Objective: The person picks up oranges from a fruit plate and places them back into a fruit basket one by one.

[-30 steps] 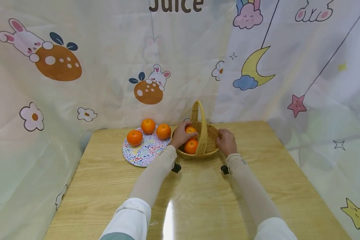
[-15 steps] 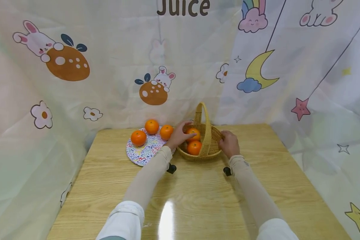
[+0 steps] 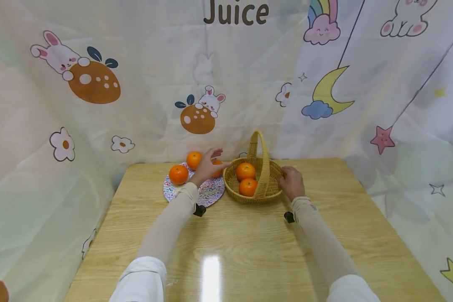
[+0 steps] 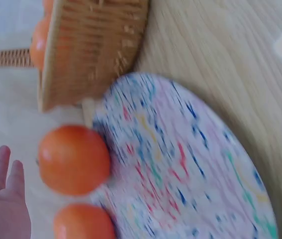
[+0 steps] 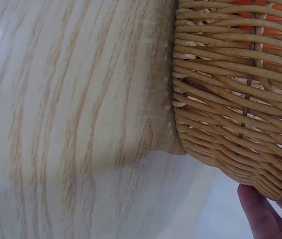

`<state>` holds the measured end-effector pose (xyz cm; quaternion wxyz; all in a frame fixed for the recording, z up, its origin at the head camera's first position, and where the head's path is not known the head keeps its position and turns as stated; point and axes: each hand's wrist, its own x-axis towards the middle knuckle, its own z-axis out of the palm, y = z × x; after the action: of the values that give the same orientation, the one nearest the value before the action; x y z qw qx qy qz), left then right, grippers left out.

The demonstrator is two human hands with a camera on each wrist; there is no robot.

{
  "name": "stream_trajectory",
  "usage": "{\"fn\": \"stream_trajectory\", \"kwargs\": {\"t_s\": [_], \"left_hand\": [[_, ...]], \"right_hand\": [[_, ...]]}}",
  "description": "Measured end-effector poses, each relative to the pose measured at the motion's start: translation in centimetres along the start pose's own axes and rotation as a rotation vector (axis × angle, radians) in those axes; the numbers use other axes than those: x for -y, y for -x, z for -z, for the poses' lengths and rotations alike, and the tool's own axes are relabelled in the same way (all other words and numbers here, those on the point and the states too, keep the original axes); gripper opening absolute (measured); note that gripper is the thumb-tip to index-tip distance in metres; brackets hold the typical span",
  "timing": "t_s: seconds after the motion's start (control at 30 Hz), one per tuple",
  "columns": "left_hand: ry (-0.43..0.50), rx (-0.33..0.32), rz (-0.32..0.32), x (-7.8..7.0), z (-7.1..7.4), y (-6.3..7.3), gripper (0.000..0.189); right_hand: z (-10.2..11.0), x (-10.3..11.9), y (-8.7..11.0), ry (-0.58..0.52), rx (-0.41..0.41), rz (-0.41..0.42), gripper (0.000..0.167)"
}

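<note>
My left hand (image 3: 206, 168) is over the speckled round plate (image 3: 212, 194), fingers spread and holding nothing. It partly hides an orange (image 3: 218, 169) by the plate's right edge. Two more oranges, a front-left one (image 3: 178, 174) and a back one (image 3: 194, 160), sit on the plate. In the left wrist view, the left palm (image 4: 4, 211) is beside an orange (image 4: 74, 159). To the right stands a wicker basket (image 3: 234, 193) with a tall handle and two oranges (image 3: 246, 171) inside. My right hand (image 3: 292, 183) grips its right rim; in the right wrist view its fingers (image 5: 260, 214) curl at the wicker.
Plate and basket stand side by side at the back of a wooden table (image 3: 245, 251). A printed fabric curtain (image 3: 154, 63) hangs right behind the table and along its sides. A black wrist-camera piece (image 3: 199, 210) sticks out below the left wrist.
My left hand has moved left, out of the basket and away from the oranges there, to over the plate. The right hand stays on the basket rim. The head view has shifted slightly.
</note>
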<state>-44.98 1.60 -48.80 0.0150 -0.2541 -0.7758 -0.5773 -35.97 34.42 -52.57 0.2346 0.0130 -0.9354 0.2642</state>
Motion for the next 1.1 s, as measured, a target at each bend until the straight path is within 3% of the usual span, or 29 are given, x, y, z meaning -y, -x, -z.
{"fn": "stream_trajectory", "kwargs": {"t_s": [0.17,0.37,0.67,1.1], "left_hand": [[0.005,-0.039,0.027,0.9,2.4,0.6,0.066],[-0.011,-0.132,0.018,2.3,5.0,1.2,0.064],[-0.012,-0.165,0.078,4.9,7.3,4.9,0.069],[-0.159,-0.216,0.145,4.6,9.9,5.2,0.073]], "right_hand": [[0.5,-0.1,-0.2,-0.008,0.017,-0.024,0.037],[0.7,-0.4,-0.6,-0.015,-0.017,-0.010,0.035],[-0.5,-0.5,1.8,-0.023,0.047,-0.040,0.035],[0.3,0.8,1.0,-0.012,0.010,-0.007,0.037]]}}
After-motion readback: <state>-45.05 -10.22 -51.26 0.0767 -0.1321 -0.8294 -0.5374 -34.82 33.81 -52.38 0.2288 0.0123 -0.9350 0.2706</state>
